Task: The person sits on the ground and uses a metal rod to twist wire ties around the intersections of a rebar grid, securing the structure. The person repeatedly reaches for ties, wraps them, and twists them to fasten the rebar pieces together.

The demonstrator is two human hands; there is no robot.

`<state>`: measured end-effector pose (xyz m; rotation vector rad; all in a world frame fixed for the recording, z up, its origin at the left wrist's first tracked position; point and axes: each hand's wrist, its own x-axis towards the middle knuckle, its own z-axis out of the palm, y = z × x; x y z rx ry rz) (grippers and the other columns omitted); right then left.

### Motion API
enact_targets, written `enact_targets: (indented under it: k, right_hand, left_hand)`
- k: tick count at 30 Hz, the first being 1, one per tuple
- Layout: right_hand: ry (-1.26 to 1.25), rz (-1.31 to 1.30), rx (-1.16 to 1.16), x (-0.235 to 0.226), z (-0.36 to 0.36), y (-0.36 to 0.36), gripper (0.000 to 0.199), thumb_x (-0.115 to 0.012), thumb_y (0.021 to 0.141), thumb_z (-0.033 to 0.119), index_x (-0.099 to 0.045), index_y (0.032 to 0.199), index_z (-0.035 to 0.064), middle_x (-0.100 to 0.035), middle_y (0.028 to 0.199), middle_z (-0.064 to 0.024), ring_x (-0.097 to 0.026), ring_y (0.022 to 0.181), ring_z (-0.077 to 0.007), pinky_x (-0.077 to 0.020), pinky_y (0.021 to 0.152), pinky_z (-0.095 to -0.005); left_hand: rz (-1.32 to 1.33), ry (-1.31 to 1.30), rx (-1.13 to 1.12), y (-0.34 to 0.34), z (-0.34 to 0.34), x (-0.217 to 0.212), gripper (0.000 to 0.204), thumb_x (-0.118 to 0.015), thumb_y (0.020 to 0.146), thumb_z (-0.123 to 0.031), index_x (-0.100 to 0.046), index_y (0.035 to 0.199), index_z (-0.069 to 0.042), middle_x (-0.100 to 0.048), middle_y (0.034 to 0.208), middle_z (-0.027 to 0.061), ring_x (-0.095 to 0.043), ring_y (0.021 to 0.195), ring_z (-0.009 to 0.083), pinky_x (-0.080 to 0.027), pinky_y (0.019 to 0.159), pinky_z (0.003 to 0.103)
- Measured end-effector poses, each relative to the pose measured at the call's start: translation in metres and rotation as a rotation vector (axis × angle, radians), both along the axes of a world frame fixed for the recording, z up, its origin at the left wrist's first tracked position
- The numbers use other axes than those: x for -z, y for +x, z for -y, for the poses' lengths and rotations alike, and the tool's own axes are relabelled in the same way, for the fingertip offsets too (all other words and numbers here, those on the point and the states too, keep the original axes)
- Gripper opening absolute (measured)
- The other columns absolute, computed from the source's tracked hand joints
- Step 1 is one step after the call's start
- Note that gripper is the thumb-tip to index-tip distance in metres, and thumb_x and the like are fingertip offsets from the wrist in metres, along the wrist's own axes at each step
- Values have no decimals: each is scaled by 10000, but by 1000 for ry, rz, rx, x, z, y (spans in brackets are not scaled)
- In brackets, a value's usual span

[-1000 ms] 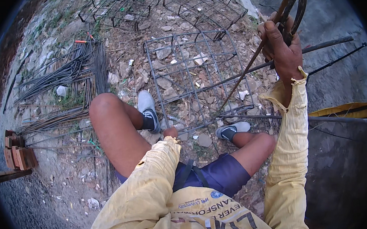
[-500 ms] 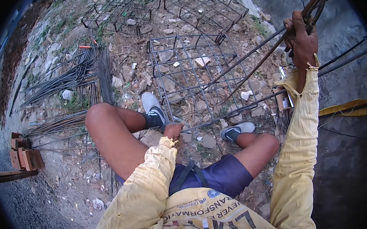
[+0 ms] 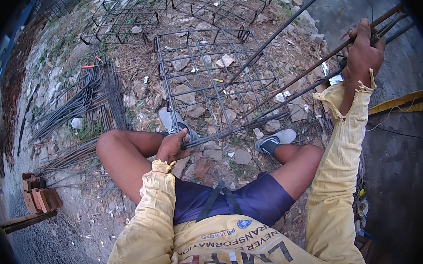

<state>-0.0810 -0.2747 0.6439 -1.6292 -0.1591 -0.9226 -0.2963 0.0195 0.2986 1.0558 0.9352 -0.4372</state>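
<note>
A wired grid cage of dark steel bars [image 3: 202, 69] lies on the rubble in front of my legs. At its near left corner my left hand [image 3: 172, 147] is closed on the end of a steel bar [image 3: 212, 138], which slants up to the right along the cage's near edge. My right hand [image 3: 361, 55], far out to the right, is wrapped round a rusty steel rod [image 3: 310, 73]. More rod ends show beyond its knuckles; how many it grips is hidden. A separate dark bar [image 3: 283, 34] slants above the cage, apart from the right hand.
Finished steel cages [image 3: 120, 15] stand at the back. Cut bars [image 3: 72, 102] lie heaped on the left, with orange-handled pliers [image 3: 94, 66] at their top. Red bricks [image 3: 39, 193] are stacked at the left. Yellow cloth [image 3: 401, 103] lies right, by a concrete surface [image 3: 398, 138].
My right hand has lowered and swung outward with the rusty rod. The dark bar has separated from that hand. My left hand has shifted left to the cage's corner.
</note>
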Motion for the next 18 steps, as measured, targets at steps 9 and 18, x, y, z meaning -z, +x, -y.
enact_targets:
  k: [9, 18]
  right_hand:
    - [-26, 29, 148, 6, -15, -12, 347, -658, 884, 282, -542, 1005, -21, -630, 684, -58, -575, 632, -131, -443, 579, -252]
    - [-60, -9, 309, -3, -16, -14, 387, -662, 870, 309, -564, 1018, -35, -660, 736, -77, -550, 581, -130, -425, 517, -250]
  left_hand:
    - [-8, 167, 146, -3, 3, -24, 544, -641, 886, -441, -540, 1203, -11, -602, 1108, 109, -614, 899, 239, -558, 704, 370]
    - [299, 184, 86, 52, 58, -36, 538, -594, 921, -356, -488, 1293, 19, -594, 1229, 178, -577, 1129, 309, -455, 956, 384]
